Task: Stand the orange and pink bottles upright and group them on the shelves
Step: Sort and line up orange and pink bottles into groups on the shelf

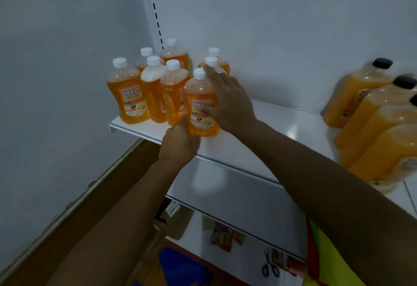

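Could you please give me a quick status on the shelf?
Right hand and left hand grip front orange bottle, upright. Seven more stand behind. Nothing blocking.

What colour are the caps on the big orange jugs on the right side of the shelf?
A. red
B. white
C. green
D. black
D: the large orange plastic jugs at the right of the white metal shelf carry black caps; white caps sit only on the small orange bottles at the left.

Front orange bottle [201, 107] upright at shelf [259, 150] edge | right hand [228, 102] wraps its side, forefinger by the white cap | left hand [178, 144] grips its base | seven more orange bottles [133, 96] upright behind-left | black-capped bottles [370, 114] far right, blurred.
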Motion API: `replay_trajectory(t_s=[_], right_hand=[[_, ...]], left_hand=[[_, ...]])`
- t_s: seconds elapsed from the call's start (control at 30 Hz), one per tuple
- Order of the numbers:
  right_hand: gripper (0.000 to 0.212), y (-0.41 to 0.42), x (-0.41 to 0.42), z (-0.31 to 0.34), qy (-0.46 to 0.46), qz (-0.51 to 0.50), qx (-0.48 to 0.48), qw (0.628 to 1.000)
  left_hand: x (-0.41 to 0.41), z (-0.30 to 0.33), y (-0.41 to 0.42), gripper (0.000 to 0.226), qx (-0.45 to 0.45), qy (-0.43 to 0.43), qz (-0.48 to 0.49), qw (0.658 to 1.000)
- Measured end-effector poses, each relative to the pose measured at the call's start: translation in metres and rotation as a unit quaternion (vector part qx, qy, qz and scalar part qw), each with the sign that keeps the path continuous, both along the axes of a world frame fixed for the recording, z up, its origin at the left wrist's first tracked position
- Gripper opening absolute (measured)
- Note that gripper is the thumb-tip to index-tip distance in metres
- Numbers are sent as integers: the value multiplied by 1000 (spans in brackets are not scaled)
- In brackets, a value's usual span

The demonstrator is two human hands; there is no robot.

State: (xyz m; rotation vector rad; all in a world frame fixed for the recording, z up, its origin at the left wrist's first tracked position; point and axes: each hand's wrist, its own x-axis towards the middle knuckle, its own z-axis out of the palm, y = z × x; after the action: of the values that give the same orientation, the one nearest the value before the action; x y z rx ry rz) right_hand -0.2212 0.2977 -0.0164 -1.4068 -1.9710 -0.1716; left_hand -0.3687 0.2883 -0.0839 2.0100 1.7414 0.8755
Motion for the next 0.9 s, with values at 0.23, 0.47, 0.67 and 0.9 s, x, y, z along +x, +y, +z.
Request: replay_trajectory(t_s=[0.23,0.47,0.67,0.9], right_hand=[[96,-41,13,-1,0,-13,-57,998],[72,-127,57,10,-5,-19,-100,995],[68,-235,141,17,22,-22,-118,993],[67,-395,270,4,25,-136,-135,981]], left_hand=[[-3,-9,-56,54,121,10,-23,992],[46,-13,-117,47,147,47,-135,979],[143,-6,-190,41,161,62,-239,956],[277,-3,-295,48,172,84,-353,916]])
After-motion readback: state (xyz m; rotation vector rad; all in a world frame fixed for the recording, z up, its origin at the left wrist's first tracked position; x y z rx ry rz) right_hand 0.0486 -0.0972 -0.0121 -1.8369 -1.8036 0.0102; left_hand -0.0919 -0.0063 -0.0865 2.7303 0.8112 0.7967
